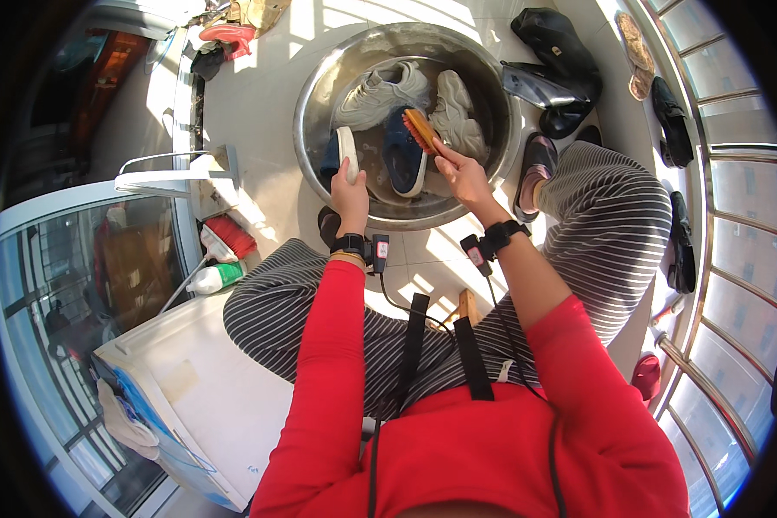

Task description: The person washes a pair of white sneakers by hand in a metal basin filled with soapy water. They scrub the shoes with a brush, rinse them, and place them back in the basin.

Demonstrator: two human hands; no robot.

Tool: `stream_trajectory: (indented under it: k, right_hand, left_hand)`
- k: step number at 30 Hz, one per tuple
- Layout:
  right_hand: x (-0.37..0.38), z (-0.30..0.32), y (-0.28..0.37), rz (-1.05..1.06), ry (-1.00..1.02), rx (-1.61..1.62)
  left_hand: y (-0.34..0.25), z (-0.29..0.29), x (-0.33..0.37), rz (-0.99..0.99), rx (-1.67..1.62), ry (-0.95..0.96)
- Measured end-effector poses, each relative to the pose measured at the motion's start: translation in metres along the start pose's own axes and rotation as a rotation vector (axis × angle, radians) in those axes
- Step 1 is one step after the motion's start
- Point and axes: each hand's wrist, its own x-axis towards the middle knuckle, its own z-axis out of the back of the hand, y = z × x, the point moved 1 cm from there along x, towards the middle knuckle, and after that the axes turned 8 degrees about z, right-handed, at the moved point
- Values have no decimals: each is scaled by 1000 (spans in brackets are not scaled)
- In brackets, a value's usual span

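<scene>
My left hand (350,198) grips a navy shoe (346,154) with a white sole, held on edge over the left side of a wide metal basin (312,118). In my right hand (466,180) is a scrubbing brush (420,129) with an orange-brown back and reddish bristles. It hangs above a second navy shoe (403,162) lying in the basin, apart from the shoe I hold. Two pale grey sneakers, one at the back left (380,97) and one on the right (457,116), also lie in the basin. Shallow, murky water seems to cover its bottom.
Tall black boots (559,69) lie right of the basin. Dark shoes (672,121) line the railing (747,157). At left are a red-bristled broom (228,237), a white-and-green bottle (217,277) and a white cabinet (190,380). My knees flank the near side of the basin.
</scene>
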Motion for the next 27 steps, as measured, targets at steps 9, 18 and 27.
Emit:
stream_trajectory:
  k: [9,18,27]
  right_hand:
    - [4,-16,-18,-161,113,-191]
    - [14,-20,-7,-251,158,-164]
    - [31,-28,-5,-348,160,-2]
  left_hand:
    - [56,-44,29,-144,244,144]
    - [89,-88,67,320,487,284]
    - [99,-127,115,355,869,449]
